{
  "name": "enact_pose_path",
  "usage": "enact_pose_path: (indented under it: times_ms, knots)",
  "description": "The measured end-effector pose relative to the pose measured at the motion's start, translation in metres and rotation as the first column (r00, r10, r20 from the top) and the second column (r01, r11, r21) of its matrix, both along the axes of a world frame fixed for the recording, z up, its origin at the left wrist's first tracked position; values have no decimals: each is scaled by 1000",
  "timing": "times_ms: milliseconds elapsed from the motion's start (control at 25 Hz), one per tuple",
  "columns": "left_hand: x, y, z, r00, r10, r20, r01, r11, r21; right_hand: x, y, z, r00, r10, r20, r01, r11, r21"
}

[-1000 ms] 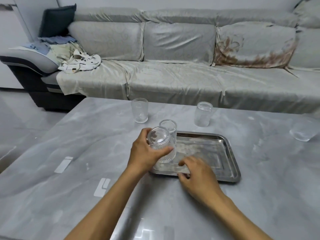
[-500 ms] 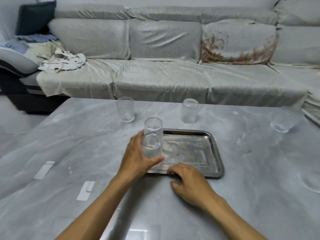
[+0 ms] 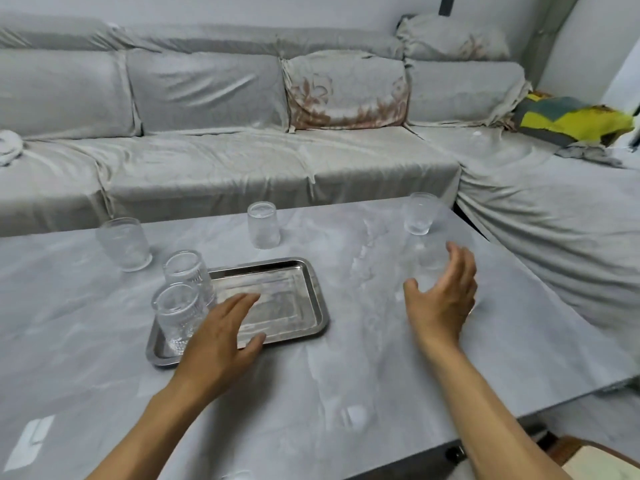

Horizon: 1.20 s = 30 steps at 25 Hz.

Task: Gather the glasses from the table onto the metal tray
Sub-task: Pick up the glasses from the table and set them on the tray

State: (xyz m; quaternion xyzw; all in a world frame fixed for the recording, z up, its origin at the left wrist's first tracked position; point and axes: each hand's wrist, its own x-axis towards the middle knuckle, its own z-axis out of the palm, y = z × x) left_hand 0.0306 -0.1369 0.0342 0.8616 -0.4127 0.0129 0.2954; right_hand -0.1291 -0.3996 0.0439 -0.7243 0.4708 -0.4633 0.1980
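Observation:
The metal tray [image 3: 304,306] lies on the grey marble table [image 3: 363,368]. Two clear ribbed glasses stand at its left end, the front glass [image 3: 175,313] and the back glass [image 3: 188,275]. My left hand [image 3: 221,341] hovers open, palm down, over the tray's front edge just right of the front glass, holding nothing. Three more glasses stand on the table: a left glass [image 3: 124,244], a middle glass [image 3: 263,225] and a far right glass [image 3: 419,213]. My right hand [image 3: 443,299] is open right of the tray, fingers curved. A faint blurred glass shape shows between its thumb and fingers.
A grey covered sofa [image 3: 242,168] runs behind the table and bends round its right side. A yellow and grey cushion [image 3: 571,119] lies on it at far right. The table's right edge [image 3: 561,327] is close to my right hand. White stickers [image 3: 33,434] mark the near left.
My left hand has let go of the glass, which now stands on the tray's front left. My right hand left the tray's edge, moved right and opened. The view turned right.

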Motion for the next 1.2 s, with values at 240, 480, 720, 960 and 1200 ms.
enact_pose_path:
  times_ms: [240, 480, 720, 960, 1200]
  knots:
    - [5, -4, -15, 1000, -16, -7, 17, 992, 126, -27, -68, -43, 933, -235, 271, 90, 885, 456]
    - [3, -1, -11, 997, -71, 30, 67, 989, 131, -16, -91, -69, 955, -294, 23, 242, 826, 509]
    - [15, 8, 24, 980, 198, 1, -184, 912, -366, 16, -55, -32, 983, 16, 181, -81, 929, 360]
    - [70, 63, 9, 735, 529, -424, -677, 602, -424, 86, 18, 49, 774, 378, 508, -521, 836, 171]
    - [111, 81, -35, 630, 499, -595, -627, 779, -11, 174, 75, 48, 758, 642, 118, -651, 732, 199]
